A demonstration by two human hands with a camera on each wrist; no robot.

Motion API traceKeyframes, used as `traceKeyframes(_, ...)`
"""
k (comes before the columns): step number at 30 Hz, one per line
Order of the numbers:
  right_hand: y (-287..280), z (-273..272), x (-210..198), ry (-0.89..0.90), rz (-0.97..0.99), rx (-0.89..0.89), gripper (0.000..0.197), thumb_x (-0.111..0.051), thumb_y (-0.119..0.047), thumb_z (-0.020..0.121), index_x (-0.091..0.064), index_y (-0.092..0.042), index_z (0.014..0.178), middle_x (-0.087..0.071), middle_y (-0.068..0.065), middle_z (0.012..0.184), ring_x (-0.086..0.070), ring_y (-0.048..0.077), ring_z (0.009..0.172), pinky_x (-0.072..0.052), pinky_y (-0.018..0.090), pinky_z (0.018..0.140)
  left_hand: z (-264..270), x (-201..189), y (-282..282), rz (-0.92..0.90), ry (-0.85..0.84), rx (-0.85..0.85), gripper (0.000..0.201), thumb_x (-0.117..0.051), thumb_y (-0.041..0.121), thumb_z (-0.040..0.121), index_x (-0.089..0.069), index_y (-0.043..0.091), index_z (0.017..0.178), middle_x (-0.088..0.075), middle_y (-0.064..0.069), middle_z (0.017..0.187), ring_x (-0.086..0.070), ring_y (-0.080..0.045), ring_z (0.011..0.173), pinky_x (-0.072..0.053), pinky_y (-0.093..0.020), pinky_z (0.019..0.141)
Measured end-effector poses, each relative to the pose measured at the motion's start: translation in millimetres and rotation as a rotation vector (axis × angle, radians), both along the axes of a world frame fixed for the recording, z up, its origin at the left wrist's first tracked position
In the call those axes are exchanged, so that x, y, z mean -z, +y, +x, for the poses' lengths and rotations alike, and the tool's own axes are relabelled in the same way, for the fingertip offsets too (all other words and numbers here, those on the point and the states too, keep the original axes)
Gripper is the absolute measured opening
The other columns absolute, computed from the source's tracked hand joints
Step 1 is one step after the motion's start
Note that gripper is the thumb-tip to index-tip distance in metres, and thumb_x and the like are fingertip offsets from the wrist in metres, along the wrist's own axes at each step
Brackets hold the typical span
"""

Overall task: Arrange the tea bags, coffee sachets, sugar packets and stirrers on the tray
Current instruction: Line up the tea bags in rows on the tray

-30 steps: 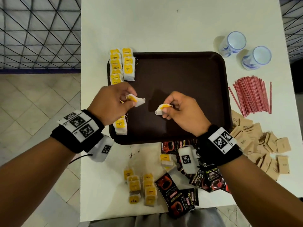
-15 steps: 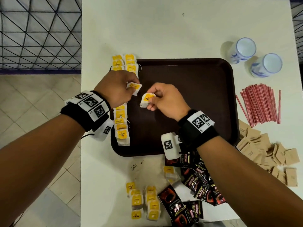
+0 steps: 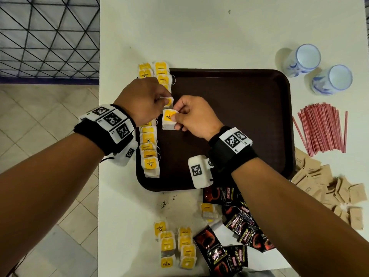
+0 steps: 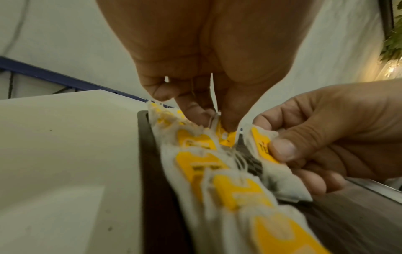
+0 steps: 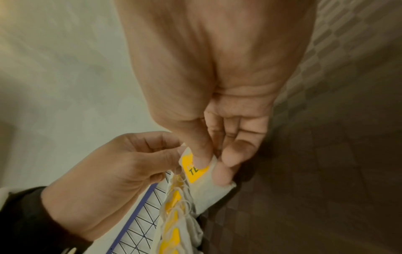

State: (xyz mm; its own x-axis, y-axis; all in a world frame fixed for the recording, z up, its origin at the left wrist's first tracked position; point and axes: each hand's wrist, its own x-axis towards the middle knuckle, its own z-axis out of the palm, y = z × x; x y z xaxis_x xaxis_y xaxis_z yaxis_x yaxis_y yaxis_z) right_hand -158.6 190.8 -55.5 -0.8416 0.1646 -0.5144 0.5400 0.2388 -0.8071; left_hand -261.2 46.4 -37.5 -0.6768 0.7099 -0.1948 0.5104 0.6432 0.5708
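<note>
Tabletop [image 3: 219, 33]: white, fills the centre of the head view. Tray [image 3: 239, 120]: dark brown, mid-frame, most of its floor bare.

Row of tea bags [image 3: 149, 148] runs down the tray's left edge, bags overlapping like shingles. More tea bags [image 3: 175, 246] lie loose at lower centre, off the tray. Coffee sachets [image 3: 235, 236] at lower right, sugar packets [image 3: 329, 186] and stirrers [image 3: 321, 128] at right, all still off the tray.

Left hand [image 3: 143, 100]: thumb and forefinger pinching one tea bag [image 4: 225, 137] by its yellow tag end, just above the row. Right hand [image 3: 195, 118]: thumb pressed on the yellow label of a second tea bag [image 3: 169, 121], fingers [image 5: 222, 173] curled behind it, held just right of the row.

Handling judgement: bags are very light, limp paper, easily torn, with loose strings that may snag neighbours. Best hold is the stiffer tag end; lay down flat, no dragging.
</note>
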Motion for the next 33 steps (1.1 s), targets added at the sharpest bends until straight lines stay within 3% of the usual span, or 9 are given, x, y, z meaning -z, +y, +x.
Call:
traceKeyframes(6,-3,-5,2,-0.002,-0.004,0.009,0.017,-0.07,-0.005,0.09,-0.059,-0.016,0.083,-0.069,0.011,0.073,-0.071,0.017,0.059,-0.053,0.025,0.05,-6,4,1,0.014,0.003,-0.033,0.023,-0.07,0.02,0.085,-0.072,0.02,0.108,-0.057,-0.001,0.093,-0.052,-0.016,0.081,-0.048,-0.037,0.079)
traceKeyframes(8,-4,-7,4,0.001,0.019,0.028,0.016,-0.07,-0.005,0.09,-0.06,-0.015,0.083,-0.069,0.011,0.07,-0.071,0.018,0.058,-0.054,0.028,0.051,-7,4,0,0.008,0.011,-0.031,0.024,-0.071,0.017,0.083,-0.071,0.019,0.107,-0.055,0.002,0.089,-0.056,-0.021,0.082,-0.048,-0.038,0.079)
traceKeyframes(12,-7,-12,6,-0.013,0.049,0.067,0.008,-0.07,-0.006,0.089,-0.062,-0.008,0.087,-0.072,0.019,0.073,-0.073,0.027,0.061,-0.061,0.042,0.057,-7,6,-2,0.016,0.042,-0.031,0.022,-0.069,0.019,0.086,-0.073,0.017,0.107,-0.061,-0.008,0.093,-0.061,-0.028,0.088,-0.049,-0.04,0.081)
traceKeyframes(21,-16,-19,0,-0.037,0.071,0.093,0.013,-0.072,-0.007,0.087,-0.06,-0.004,0.09,-0.072,0.02,0.071,-0.072,0.026,0.057,-0.062,0.039,0.058,-2,11,-13,0.003,0.183,0.045,0.033,-0.056,0.019,0.088,-0.069,0.008,0.116,-0.061,-0.02,0.097,-0.062,-0.041,0.084,-0.053,-0.045,0.073)
traceKeyframes(23,-11,-20,0,-0.044,0.134,0.087,0.015,-0.074,-0.016,0.087,-0.061,-0.009,0.088,-0.072,0.015,0.071,-0.073,0.024,0.06,-0.063,0.04,0.061,1,7,-19,0.044,0.185,-0.007,0.038,-0.054,0.021,0.086,-0.067,0.008,0.119,-0.061,-0.018,0.099,-0.062,-0.038,0.083,-0.053,-0.043,0.072)
traceKeyframes(26,-1,-26,1,-0.018,0.257,0.122,0.011,-0.07,-0.028,0.084,-0.06,-0.022,0.084,-0.072,0.005,0.084,-0.071,0.025,0.08,-0.061,0.044,0.074,8,0,-35,0.127,0.149,-0.12,0.031,-0.059,0.019,0.086,-0.069,0.011,0.115,-0.062,-0.011,0.093,-0.061,-0.026,0.076,-0.051,-0.036,0.071)
traceKeyframes(28,2,-35,-2,0.004,0.271,0.136,0.012,-0.062,-0.022,0.084,-0.065,-0.018,0.096,-0.071,0.007,0.097,-0.07,0.028,0.091,-0.059,0.047,0.083,18,-4,-47,0.145,0.12,-0.167,0.023,-0.062,0.018,0.087,-0.07,0.013,0.108,-0.062,-0.007,0.088,-0.06,-0.022,0.07,-0.05,-0.034,0.07)
traceKeyframes(30,3,-48,-5,0.023,0.304,0.084,0.023,-0.055,-0.014,0.085,-0.068,-0.01,0.103,-0.071,0.008,0.101,-0.069,0.029,0.092,-0.057,0.046,0.084,34,-7,-58,0.162,0.087,-0.206,0.02,-0.064,0.02,0.087,-0.071,0.013,0.104,-0.063,-0.006,0.085,-0.06,-0.02,0.067,-0.049,-0.031,0.069)
traceKeyframes(33,-2,-61,-11,0.045,0.322,0.008,0.027,-0.05,-0.014,0.078,-0.071,-0.003,0.091,-0.071,0.011,0.089,-0.067,0.029,0.083,-0.056,0.048,0.078,62,-13,-75,0.146,0.049,-0.223,0.018,-0.064,0.021,0.087,-0.071,0.014,0.102,-0.065,-0.003,0.083,-0.059,-0.016,0.067,-0.049,-0.03,0.068)
